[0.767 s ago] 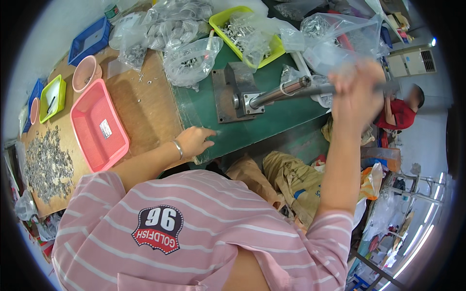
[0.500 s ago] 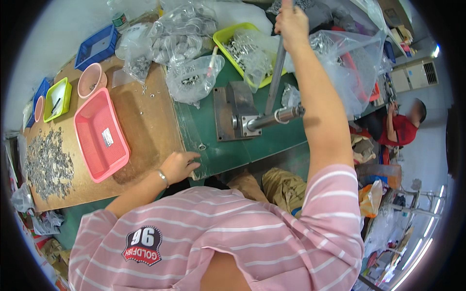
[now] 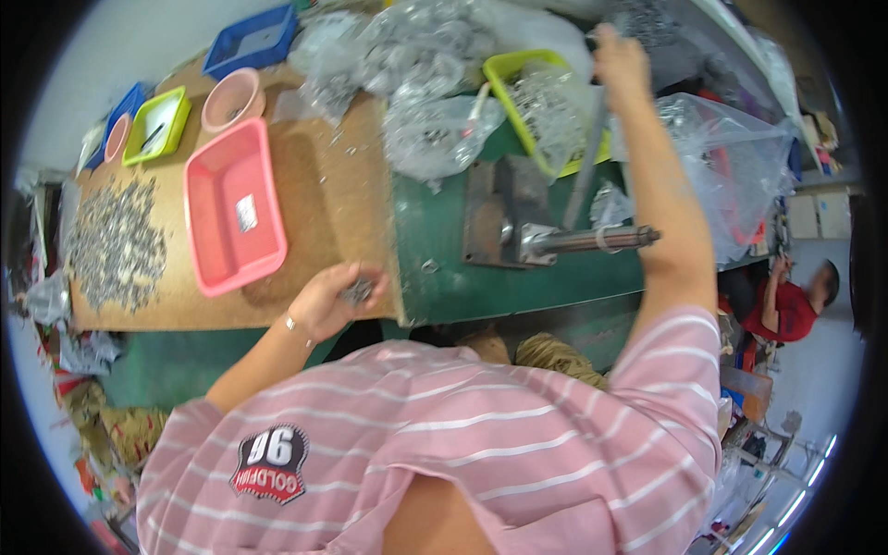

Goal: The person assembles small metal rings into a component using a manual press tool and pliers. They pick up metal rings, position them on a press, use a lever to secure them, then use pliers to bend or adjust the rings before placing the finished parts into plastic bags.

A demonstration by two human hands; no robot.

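Note:
My left hand (image 3: 335, 301) is above the front edge of the bench, fingers curled around a clump of small grey metal parts (image 3: 357, 291). To the right, my right arm reaches far forward, and my right hand (image 3: 622, 69) is closed around the top of a long steel lever (image 3: 586, 162). That lever belongs to a bench-mounted hand press (image 3: 507, 215), whose round shaft (image 3: 592, 240) points to the right. A single small metal piece (image 3: 429, 265) lies on the green bench top between my left hand and the press.
An empty pink basket (image 3: 236, 208) stands left, beside a spread of flat metal pieces (image 3: 118, 242). Behind are a round pink bowl (image 3: 233, 100) and a blue tray (image 3: 250, 42). A lime tray (image 3: 546, 102) with metal parts and plastic bags line the back. A person in red (image 3: 794, 301) sits far right.
The whole view has swung, so the bench appears further right. My left hand has turned, and the metal parts in it now show. My right hand is still on the lever.

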